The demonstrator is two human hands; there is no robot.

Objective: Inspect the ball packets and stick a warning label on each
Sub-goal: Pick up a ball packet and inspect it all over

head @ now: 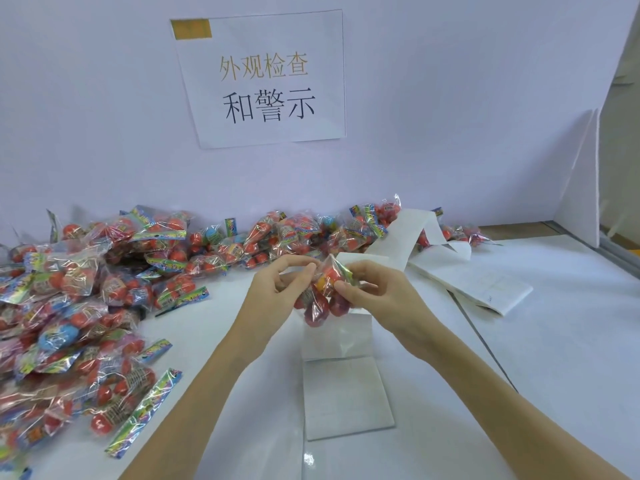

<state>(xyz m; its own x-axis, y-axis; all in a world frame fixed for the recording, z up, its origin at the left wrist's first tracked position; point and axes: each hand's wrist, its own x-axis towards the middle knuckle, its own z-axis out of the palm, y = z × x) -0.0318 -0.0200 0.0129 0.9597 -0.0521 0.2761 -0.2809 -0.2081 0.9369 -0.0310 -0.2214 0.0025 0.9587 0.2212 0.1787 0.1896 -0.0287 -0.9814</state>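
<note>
Spreading across the frame, a white worktop meets a pale wall carrying a paper sign with printed characters and a yellow patch in its top left corner. Along the wall's foot and down the left side lies a big heap of ball packets, clear bags of mostly red balls with bright printed header strips. To the right, a long white strip of label backing curls up over the heap and runs onto a flat white stack. Another white sheet lies flat in the middle, under the forearms. Above it, both hands hold one ball packet in the air, clear of the worktop. The left hand has its grip pinched on the packet's left top edge, fingers curled. The right hand pinches the packet's right side by the header strip, thumb and fingertips closed on it.
</note>
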